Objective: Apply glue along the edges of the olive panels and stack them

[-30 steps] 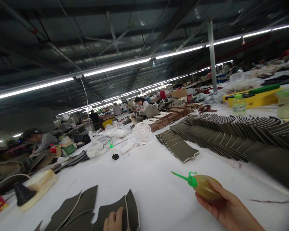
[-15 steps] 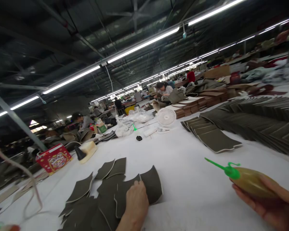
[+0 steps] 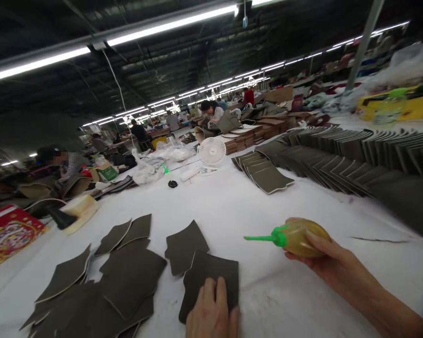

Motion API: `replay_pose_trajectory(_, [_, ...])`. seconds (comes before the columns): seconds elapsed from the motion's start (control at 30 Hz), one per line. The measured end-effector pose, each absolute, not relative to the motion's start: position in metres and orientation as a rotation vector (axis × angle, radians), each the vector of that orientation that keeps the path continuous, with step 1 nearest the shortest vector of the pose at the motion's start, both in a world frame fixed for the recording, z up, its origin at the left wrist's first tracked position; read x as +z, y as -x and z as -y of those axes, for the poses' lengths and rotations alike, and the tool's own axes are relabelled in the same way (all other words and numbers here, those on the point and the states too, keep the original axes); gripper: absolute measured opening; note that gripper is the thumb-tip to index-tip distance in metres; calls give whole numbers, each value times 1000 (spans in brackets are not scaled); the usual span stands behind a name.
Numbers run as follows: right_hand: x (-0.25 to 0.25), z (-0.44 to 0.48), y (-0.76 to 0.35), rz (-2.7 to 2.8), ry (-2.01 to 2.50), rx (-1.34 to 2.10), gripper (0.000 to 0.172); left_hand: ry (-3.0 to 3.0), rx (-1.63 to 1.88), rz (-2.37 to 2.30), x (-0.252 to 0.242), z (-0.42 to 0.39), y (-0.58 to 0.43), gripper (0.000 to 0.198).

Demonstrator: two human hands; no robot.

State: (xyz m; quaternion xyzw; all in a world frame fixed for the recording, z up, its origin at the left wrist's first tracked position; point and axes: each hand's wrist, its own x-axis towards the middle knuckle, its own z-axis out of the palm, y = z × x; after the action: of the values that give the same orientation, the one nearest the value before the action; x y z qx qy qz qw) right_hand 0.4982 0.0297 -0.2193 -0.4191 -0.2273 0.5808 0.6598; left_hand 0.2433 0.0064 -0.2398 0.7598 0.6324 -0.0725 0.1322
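Observation:
My left hand (image 3: 213, 312) rests with its fingers laid flat on a dark grey-green cut panel (image 3: 215, 272), which lies on the white table. A second panel (image 3: 186, 246) lies just beyond it, its near edge tucked under or touching the first. In my right hand (image 3: 333, 260) is a squeeze bottle (image 3: 306, 238) of yellowish liquid, held tilted nearly level above the table. Its thin green nozzle points left, towards the panels. To the left of my left hand spreads a loose pile of similar panels (image 3: 127, 277).
Long fanned rows of panels (image 3: 334, 164) fill the right side, with a smaller fanned stack (image 3: 270, 176) beside them. A white fan (image 3: 212, 151), a black cap-like object (image 3: 172, 184), a cream block with a black part (image 3: 79, 213) and a red box (image 3: 12, 232) stand around. Co-workers sit farther back.
Two panels now lie apart, right of the pile. My left hand has moved right and gone from gripping to lying flat. The bottle has come left, closer to the panels. The view has turned right.

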Motion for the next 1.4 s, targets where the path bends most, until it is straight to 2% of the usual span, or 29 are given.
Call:
replay_pose_trajectory(0.2, [-232,-2,-504,965,1116,1161,56,-2182,-350,-1737,-208,-16,-248,58])
replay_pose_trajectory(0.4, [-235,12,-506,1254,1317,944,53,-2213,-326,-1790,-198,-19,-267,33])
replay_pose_trajectory(0.53, [-233,13,-500,1332,1352,807,51,-2288,-327,-1782,-196,-27,-270,28])
replay_pose_trajectory(0.77, [-227,6,-487,1517,1297,634,47,-2397,-186,-1577,-199,-47,-240,56])
replay_pose_trajectory(0.97, [-220,0,-477,1673,1329,540,47,-2429,-162,-1620,-202,-47,-240,58])
replay_pose_trajectory(1.4, [-210,-7,-466,1828,1346,446,34,-2367,-148,-1577,-198,-48,-238,58])
